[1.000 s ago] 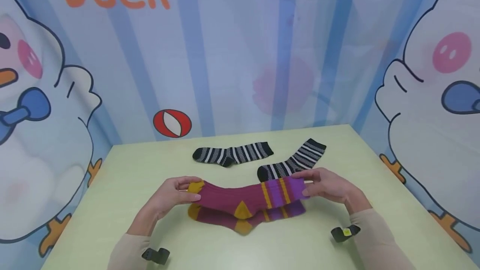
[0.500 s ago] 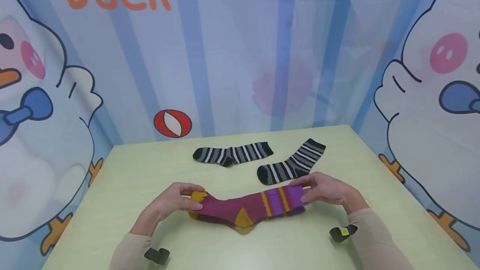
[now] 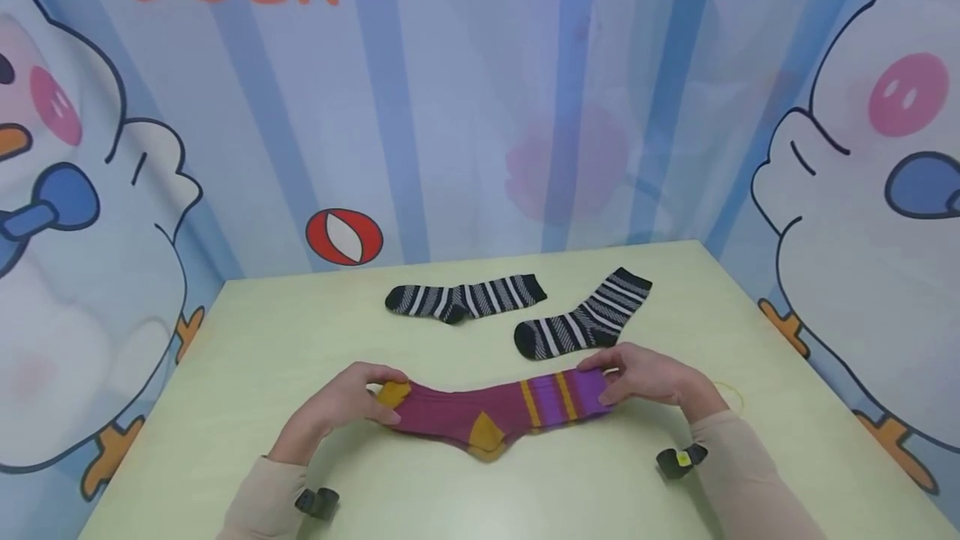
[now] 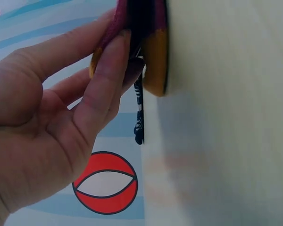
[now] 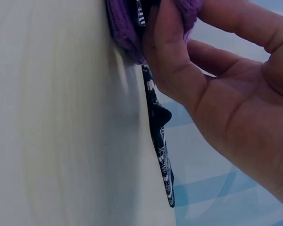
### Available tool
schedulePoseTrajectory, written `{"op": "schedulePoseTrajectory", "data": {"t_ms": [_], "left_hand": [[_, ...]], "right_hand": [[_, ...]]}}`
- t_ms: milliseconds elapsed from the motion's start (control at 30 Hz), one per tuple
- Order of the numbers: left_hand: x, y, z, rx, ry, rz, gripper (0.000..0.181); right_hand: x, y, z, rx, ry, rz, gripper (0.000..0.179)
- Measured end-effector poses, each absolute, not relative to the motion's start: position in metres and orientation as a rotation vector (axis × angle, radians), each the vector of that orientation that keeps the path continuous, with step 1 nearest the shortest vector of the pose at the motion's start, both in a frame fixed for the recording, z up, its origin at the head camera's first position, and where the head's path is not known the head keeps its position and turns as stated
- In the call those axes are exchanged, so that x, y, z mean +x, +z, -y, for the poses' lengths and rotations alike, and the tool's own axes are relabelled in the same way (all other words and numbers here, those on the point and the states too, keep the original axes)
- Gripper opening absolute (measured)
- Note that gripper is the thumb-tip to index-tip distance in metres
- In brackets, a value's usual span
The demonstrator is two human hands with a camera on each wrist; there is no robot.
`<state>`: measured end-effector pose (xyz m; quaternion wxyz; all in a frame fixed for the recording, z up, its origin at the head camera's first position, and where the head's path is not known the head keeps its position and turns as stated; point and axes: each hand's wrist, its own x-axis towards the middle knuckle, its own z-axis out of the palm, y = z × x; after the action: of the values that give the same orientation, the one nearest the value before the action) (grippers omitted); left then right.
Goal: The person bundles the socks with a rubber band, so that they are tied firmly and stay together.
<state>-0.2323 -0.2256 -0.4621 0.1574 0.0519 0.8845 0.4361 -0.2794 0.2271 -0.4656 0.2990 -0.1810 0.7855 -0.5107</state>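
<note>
A maroon sock (image 3: pixel 450 412) with yellow toe and heel and a purple-and-yellow striped cuff stretches sideways between both hands. At its toe end, my left hand (image 3: pixel 341 402) pinches the yellow tip between thumb and fingers. My right hand (image 3: pixel 651 375) pinches the purple cuff at the other end. Directly beneath lies a matching sock, mostly covered; its yellow heel (image 3: pixel 489 456) peeks out along the near edge. The left wrist view shows that lower sock's yellow toe (image 4: pixel 155 66) on the table, with a gap below the held toe. Purple cuff fabric (image 5: pixel 124 33) appears in the right wrist view.
Two black-and-white striped socks lie farther back, one (image 3: pixel 491 298) at the middle and one (image 3: pixel 581 327) angled to the right. The pale yellow table (image 3: pixel 225 390) ends at a printed curtain (image 3: pixel 465 107). A thin yellow loop (image 3: pixel 741 395) lies by the right wrist.
Both hands have lowered the upper maroon sock onto its match, which is now nearly covered. The striped socks have stayed in place.
</note>
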Motion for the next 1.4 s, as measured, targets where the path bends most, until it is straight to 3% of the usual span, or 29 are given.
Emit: {"op": "schedulePoseTrajectory", "data": {"t_ms": [333,900,1400], "left_hand": [[-0.232,-0.459,0.233,0.252,1.208,-2.475,0.047],[-0.234,-0.468,0.224,0.207,1.148,-2.643,0.050],[-0.234,-0.463,0.222,0.204,1.125,-2.670,0.043]], "right_hand": [[-0.279,-0.463,-0.230,-0.541,-1.313,-2.092,0.060],[-0.271,-0.463,-0.214,-0.577,-1.096,-2.375,0.059],[-0.273,-0.466,-0.206,-0.656,-1.059,-2.494,0.055]]}}
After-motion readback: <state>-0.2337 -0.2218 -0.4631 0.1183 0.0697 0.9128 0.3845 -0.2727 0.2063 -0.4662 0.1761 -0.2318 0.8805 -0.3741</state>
